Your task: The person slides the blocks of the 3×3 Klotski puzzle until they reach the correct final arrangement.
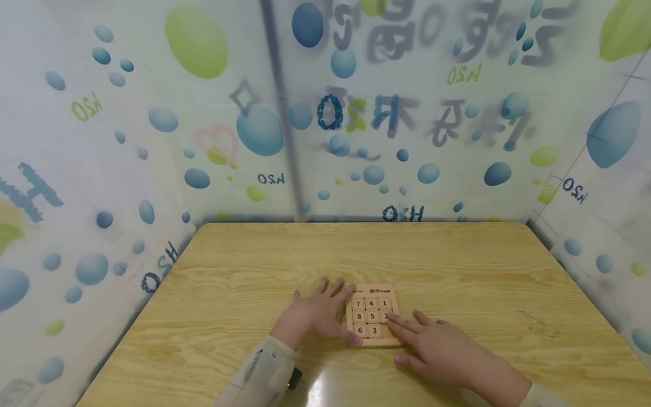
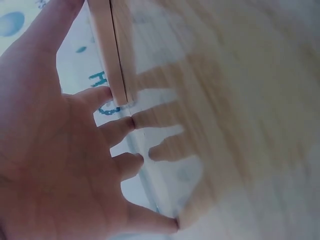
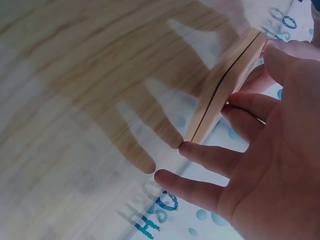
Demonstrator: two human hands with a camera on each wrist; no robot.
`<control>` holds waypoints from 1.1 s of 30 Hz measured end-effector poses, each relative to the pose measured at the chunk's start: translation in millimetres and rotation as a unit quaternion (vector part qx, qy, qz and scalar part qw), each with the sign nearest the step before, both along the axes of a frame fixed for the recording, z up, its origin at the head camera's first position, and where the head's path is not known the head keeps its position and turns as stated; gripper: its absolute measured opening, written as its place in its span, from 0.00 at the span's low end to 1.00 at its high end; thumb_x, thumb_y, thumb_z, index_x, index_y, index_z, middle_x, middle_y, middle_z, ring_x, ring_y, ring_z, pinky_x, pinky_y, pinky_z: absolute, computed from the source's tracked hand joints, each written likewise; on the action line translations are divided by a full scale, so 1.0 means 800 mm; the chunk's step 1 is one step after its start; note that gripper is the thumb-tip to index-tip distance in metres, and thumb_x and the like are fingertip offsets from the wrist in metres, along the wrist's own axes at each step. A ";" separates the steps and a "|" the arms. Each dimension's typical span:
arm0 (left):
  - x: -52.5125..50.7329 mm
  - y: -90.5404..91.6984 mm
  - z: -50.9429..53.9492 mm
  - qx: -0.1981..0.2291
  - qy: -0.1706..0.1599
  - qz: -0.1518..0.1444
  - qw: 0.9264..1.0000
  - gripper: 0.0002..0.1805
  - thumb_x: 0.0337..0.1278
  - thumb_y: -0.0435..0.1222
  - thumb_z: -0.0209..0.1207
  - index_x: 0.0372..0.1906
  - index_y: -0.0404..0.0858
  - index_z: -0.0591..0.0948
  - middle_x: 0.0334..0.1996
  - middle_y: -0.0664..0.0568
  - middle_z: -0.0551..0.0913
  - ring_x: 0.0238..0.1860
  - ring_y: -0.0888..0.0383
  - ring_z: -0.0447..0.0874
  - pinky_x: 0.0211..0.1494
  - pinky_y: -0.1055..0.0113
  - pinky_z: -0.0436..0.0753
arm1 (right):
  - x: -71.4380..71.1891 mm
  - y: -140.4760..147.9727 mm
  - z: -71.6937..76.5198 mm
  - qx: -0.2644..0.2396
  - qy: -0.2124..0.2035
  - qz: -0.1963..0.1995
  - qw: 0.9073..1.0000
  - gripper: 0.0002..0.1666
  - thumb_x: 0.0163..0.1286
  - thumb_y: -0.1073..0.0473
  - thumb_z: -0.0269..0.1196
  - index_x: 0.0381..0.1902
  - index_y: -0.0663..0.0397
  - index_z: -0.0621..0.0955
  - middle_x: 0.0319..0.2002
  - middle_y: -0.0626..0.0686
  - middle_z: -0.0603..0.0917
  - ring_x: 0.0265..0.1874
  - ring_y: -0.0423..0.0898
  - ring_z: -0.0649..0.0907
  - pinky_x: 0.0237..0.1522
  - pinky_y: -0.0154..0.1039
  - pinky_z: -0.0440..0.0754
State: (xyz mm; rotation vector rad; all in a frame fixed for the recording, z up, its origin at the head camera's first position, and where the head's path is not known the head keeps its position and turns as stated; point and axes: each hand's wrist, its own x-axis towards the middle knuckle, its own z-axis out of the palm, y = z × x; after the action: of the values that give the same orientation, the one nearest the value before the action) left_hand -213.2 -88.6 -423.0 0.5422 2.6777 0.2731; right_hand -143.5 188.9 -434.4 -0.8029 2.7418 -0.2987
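Note:
A square wooden number slide puzzle [image 1: 372,342] lies flat on the table. Its rows of tiles read 7, 4, 1, then 8, 5, 2, then 6 and 3 beside a gap at the lower right. My left hand [image 1: 319,312] spans the puzzle's left side with spread fingers, index finger near the top corner and thumb at the bottom corner. With extended fingers, my right hand [image 1: 439,347] touches the tile marked 2 [image 1: 385,316], partly covering it. In the right wrist view, the puzzle's edge [image 3: 227,82] shows beyond the fingers; its tile faces are hidden there.
The wood-grain table [image 1: 244,254] reaches back to a wall panel [image 1: 346,169] printed with blue and green bubbles. Similar panels stand at the left and right. A small dark object [image 1: 294,379] sits at the left wrist.

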 end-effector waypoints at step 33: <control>-0.001 0.001 0.001 0.004 -0.011 0.003 1.000 0.68 0.41 0.76 0.70 0.87 0.64 0.51 0.89 0.56 0.45 0.89 0.40 0.41 0.76 0.13 0.46 | 0.014 -0.009 -0.003 0.017 0.058 0.046 0.997 0.42 0.77 0.25 0.52 0.80 0.38 0.72 0.82 0.41 0.69 0.82 0.63 0.67 0.76 0.83 0.56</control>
State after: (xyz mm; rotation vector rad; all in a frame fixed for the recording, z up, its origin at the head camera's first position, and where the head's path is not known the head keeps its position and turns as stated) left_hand -214.3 -87.9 -422.0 0.5313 2.6581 0.2904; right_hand -132.3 181.6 -437.2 -0.9624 2.7982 -0.1919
